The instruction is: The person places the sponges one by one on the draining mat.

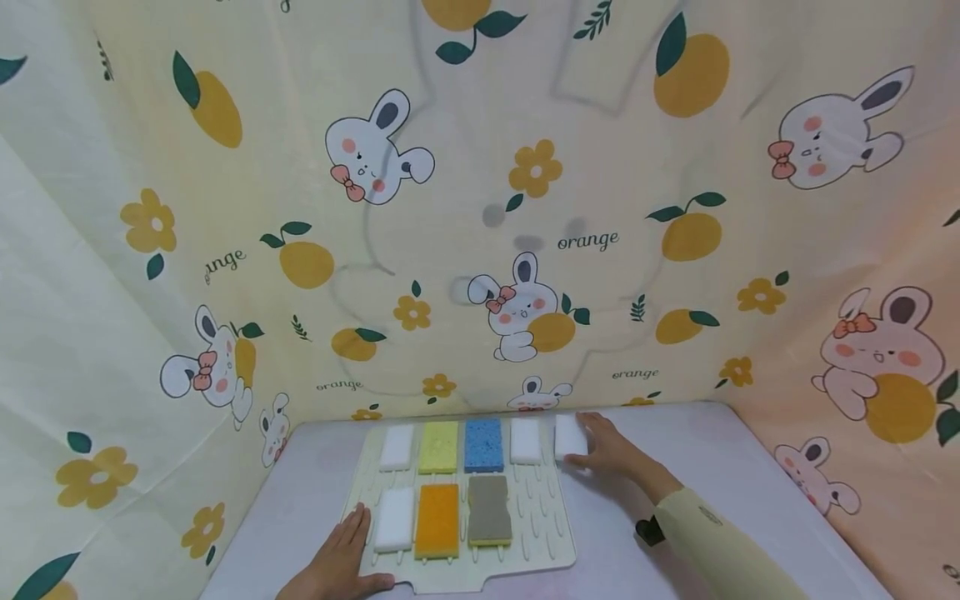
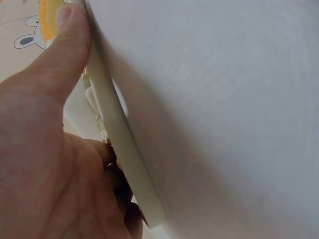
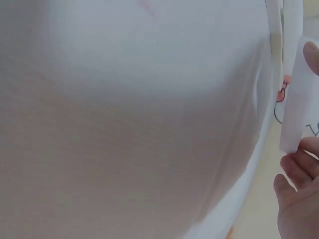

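In the head view my right hand [image 1: 617,457] pinches a white sponge block [image 1: 568,438] between thumb and fingers, at the far right corner of a cream ridged drying board [image 1: 542,533]. The right wrist view also shows that block [image 3: 295,107] gripped by the fingertips. My left hand [image 1: 339,560] rests on the board's near left corner, fingers straight along its side and thumb along the front edge. On the board stand a yellow sponge [image 1: 438,447], a blue sponge [image 1: 483,445], an orange sponge [image 1: 437,521], a grey sponge [image 1: 490,510] and several white blocks [image 1: 393,518].
The board lies on a white-covered table [image 1: 277,492]. A patterned cloth [image 1: 450,192] with rabbits and oranges hangs behind and at both sides. A small black object [image 1: 649,531] shows beside the right sleeve [image 1: 723,546].
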{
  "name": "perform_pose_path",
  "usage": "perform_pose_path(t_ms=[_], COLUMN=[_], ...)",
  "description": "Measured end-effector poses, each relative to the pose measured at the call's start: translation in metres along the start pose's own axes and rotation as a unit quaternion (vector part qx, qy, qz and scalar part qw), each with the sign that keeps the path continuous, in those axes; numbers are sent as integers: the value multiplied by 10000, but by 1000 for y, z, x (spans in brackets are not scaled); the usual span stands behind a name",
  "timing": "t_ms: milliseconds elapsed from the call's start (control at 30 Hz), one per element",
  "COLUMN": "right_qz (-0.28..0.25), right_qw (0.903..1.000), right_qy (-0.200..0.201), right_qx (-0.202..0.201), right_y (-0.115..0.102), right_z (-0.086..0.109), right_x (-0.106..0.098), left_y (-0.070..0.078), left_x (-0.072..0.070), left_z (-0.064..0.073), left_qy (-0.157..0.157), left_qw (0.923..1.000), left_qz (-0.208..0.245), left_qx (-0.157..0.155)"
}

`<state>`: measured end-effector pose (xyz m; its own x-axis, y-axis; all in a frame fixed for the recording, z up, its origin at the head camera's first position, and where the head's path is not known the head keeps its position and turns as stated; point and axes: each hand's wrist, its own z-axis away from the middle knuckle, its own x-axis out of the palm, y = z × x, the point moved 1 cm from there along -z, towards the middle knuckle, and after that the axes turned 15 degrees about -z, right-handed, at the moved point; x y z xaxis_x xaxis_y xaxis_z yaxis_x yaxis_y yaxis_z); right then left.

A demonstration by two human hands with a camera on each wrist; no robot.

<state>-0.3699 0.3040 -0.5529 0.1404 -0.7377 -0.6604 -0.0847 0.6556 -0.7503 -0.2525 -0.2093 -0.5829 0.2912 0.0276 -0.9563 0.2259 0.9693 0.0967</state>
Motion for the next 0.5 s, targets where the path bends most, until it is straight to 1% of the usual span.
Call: perform_pose_path(t_ms=[167,333,400,500], right_qz=[-4,62,67,43], right_qw=[9999,9997,9995,9993], right_qy=[119,145,144,171], right_qx=[-31,-192,-256,-325], right_y=[-2,-5,-7,-9], right_z=[9,18,21,23], right_x=[3,2,1,0], left_y=[1,-1,-2,-5], left_x=[-1,0,1,3], left_z=[1,-1,-1,-2], left_qy=[21,-43,-42,58], left_qw=[9999,9999,9998,9994], left_qz=[47,109,138,246], left_qx=[94,87,133,246])
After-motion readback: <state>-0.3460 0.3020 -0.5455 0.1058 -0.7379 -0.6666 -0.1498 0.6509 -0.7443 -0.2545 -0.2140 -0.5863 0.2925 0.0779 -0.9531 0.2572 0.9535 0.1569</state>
